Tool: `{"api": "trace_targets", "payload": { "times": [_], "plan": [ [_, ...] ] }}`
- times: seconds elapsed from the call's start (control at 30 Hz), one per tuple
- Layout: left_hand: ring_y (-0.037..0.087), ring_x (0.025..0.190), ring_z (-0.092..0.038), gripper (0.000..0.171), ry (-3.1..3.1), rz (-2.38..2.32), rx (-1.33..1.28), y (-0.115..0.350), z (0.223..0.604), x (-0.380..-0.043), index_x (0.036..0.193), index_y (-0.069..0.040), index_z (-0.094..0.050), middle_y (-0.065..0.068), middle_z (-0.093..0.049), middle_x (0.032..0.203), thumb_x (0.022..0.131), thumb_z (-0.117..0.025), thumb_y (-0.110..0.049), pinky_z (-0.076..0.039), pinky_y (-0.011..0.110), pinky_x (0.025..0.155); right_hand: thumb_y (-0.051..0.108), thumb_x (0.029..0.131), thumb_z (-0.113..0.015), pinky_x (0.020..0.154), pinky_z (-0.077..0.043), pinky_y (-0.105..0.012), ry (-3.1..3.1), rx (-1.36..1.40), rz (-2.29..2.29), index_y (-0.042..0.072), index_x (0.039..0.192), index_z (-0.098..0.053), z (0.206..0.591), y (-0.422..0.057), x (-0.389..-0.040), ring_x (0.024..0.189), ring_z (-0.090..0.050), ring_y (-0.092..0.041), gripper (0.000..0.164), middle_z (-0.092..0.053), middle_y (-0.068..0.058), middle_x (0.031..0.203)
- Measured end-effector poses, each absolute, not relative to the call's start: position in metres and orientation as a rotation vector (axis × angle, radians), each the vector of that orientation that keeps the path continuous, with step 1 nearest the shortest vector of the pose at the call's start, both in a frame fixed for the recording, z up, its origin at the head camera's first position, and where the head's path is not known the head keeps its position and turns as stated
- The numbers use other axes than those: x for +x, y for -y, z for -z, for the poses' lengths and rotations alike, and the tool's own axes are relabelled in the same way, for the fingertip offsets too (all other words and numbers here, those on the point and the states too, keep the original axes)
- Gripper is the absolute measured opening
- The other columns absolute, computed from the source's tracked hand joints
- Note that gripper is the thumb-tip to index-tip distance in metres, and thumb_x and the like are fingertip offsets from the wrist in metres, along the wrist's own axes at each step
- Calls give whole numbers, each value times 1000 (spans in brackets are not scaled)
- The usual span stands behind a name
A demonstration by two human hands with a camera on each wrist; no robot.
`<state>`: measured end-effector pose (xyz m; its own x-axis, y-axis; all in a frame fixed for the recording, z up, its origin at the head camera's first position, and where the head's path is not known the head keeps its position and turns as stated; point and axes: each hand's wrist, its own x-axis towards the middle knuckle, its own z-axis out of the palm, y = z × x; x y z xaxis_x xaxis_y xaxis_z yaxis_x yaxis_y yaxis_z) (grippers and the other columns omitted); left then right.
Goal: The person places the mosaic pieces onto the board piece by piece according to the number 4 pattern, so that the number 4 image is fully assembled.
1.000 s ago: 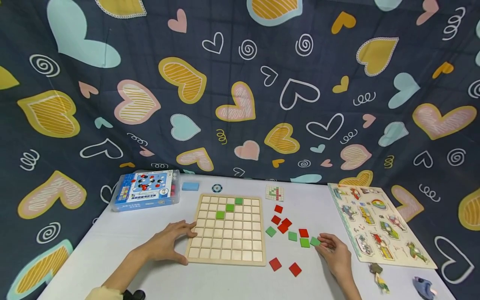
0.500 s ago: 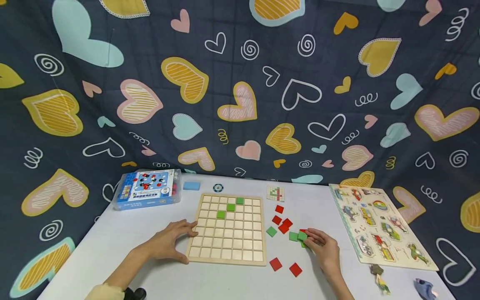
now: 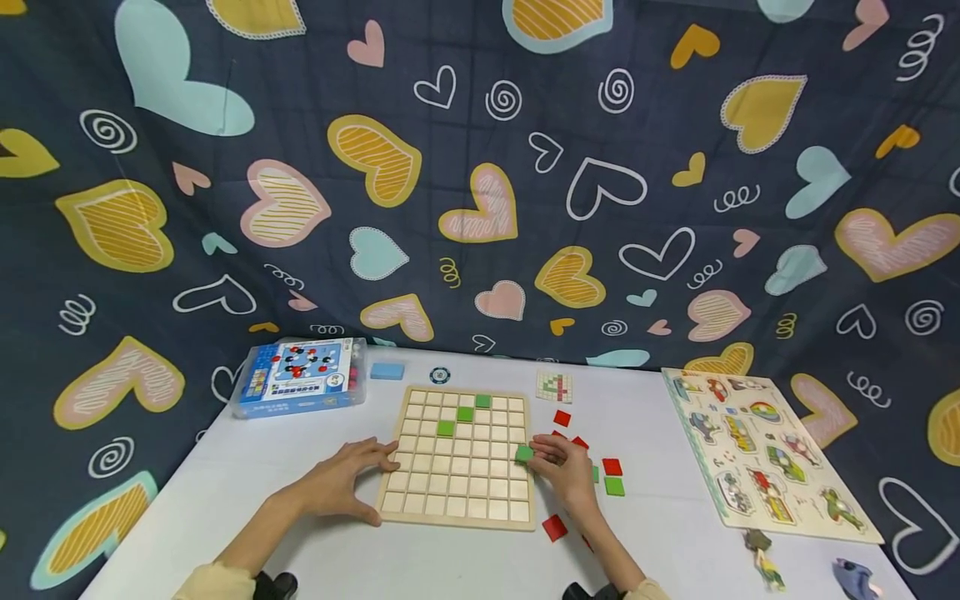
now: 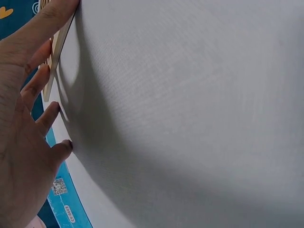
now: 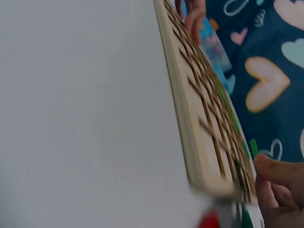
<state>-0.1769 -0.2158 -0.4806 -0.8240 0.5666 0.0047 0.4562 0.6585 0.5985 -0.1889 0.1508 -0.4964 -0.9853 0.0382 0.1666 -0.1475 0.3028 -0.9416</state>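
A green square tile (image 3: pixel 523 453) is pinched between the thumb and fingers of my right hand (image 3: pixel 567 475), over the right edge of the wooden grid board (image 3: pixel 459 523). In the right wrist view the same tile (image 5: pixel 254 147) stands up from my fingertips. My left hand (image 3: pixel 337 483) rests spread at the board's left side, its thumb and some fingers touching the frame. Three green tiles sit on the grid in a diagonal, one of them a middle green tile (image 3: pixel 465 414). Several loose tiles lie right of the board, partly hidden behind my right hand, including a red tile (image 3: pixel 612 467).
Behind the board are a boxed molecule set (image 3: pixel 300 379), a blue block (image 3: pixel 387 372), a round chip (image 3: pixel 439 375) and a small pattern card (image 3: pixel 554 387). A picture puzzle board (image 3: pixel 772 458) lies at right, with a small figure (image 3: pixel 765 562) in front.
My right hand has carried the green tile leftward from the loose tiles to the board's right edge. My left hand stays at the board's left side.
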Motion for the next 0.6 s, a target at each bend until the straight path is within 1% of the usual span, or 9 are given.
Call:
{"api": "trace_targets", "payload": {
  "times": [0.07,0.2,0.3,0.4,0.5,0.6],
  "plan": [
    [47,135,-30,70,-2692,-894,848,216,480,-178,121,-16,-63,12,-42,148,63,-83,-49,-24,67,107,-8,76,-74,73,-56,-19,2403,160,-1788,-9,107,-66,496,-137,-194,85,-68,-24,32,-71,-18,98],
    [46,135,-30,71,-2690,-882,843,216,481,-177,121,-16,-62,12,-41,148,63,-82,-51,-22,67,108,-9,77,-72,75,-58,-24,2385,321,-1878,-13,109,-63,495,-111,-201,89,-67,-31,33,-70,-23,99],
    [46,135,-30,71,-2695,-884,833,216,481,-176,121,-17,-62,11,-41,148,62,-82,-52,-22,67,108,-8,78,-72,76,-58,-27,2375,402,-1919,-12,109,-64,495,-93,-208,90,-66,-35,32,-70,-24,99],
    [46,135,-30,70,-2690,-896,828,216,480,-176,121,-17,-62,11,-41,148,63,-83,-50,-23,68,107,-7,77,-73,75,-58,-25,2378,440,-1925,-11,107,-65,496,-78,-215,89,-67,-35,31,-70,-23,97],
    [46,135,-30,70,-2687,-893,834,216,479,-177,121,-17,-62,11,-41,148,63,-83,-50,-26,69,105,-8,75,-75,72,-57,-20,2404,455,-1908,-10,105,-66,497,-64,-221,86,-68,-33,31,-71,-22,96],
    [46,135,-30,70,-2688,-885,841,216,480,-178,121,-16,-62,12,-41,148,64,-82,-50,-26,69,105,-8,74,-76,69,-56,-18,2429,492,-1874,-10,104,-66,498,-53,-226,83,-69,-31,32,-71,-21,94]
  ]
}}
